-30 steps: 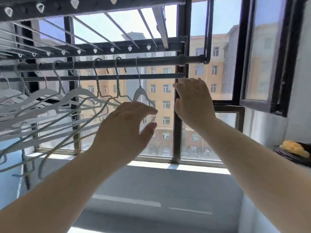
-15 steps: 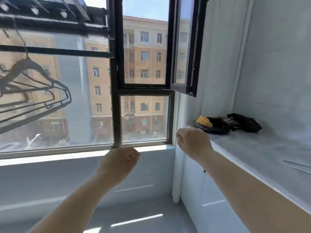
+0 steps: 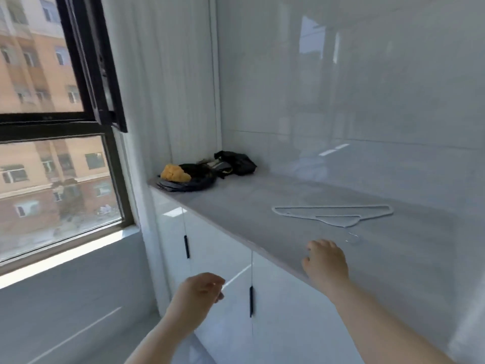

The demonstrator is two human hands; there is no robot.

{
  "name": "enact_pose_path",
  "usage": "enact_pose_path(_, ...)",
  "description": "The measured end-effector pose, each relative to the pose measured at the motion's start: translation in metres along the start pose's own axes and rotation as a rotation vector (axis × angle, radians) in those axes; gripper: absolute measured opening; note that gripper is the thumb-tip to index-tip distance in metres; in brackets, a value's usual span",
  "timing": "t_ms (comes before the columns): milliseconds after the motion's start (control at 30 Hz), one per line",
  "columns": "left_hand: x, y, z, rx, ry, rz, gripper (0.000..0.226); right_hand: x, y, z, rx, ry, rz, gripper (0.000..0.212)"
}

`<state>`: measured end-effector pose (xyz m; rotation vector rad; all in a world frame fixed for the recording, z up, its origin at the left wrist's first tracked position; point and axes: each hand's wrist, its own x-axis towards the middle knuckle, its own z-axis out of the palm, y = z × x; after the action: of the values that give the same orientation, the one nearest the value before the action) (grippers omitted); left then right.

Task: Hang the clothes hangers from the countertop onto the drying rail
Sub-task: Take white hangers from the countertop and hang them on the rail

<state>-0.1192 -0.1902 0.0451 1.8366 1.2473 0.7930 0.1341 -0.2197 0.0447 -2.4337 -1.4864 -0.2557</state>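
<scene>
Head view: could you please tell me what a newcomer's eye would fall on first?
A pale hanger lies flat on the grey countertop, with the empty right hand short of its hook. At the counter's far end, a yellow lump sits on a dark pile.

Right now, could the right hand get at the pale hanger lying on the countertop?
Probably yes. The right hand is over the front edge of the countertop, holding nothing, and the hanger lies flat just beyond its fingers with only bare surface between.
</scene>
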Motion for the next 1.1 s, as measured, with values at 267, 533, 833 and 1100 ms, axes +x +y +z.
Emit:
enact_pose_path(267, 0.071, 0.018, 0.082, 0.098, -0.123, 0.167, 0.042, 0.018, 0.067, 0.036, -0.026, 0.071, 0.331, 0.031)
enact_pose_path(533, 0.175, 0.056, 0.141, 0.246, -0.275, 0.368, 0.023, 0.034, 0.063, 0.056, 0.049, 0.139, 0.380, 0.036)
enact_pose_path(833, 0.296, 0.062, 0.182, 0.728, -0.375, 0.458, 0.051, 0.038, 0.068, 0.058, 0.093, 0.243, 0.401, 0.034)
enact_pose_path(1100, 0.312, 0.060, 0.183, 1.007, -0.289, 0.661, 0.034, 0.040, 0.067, 0.058, 0.027, 0.241, 0.415, 0.033)
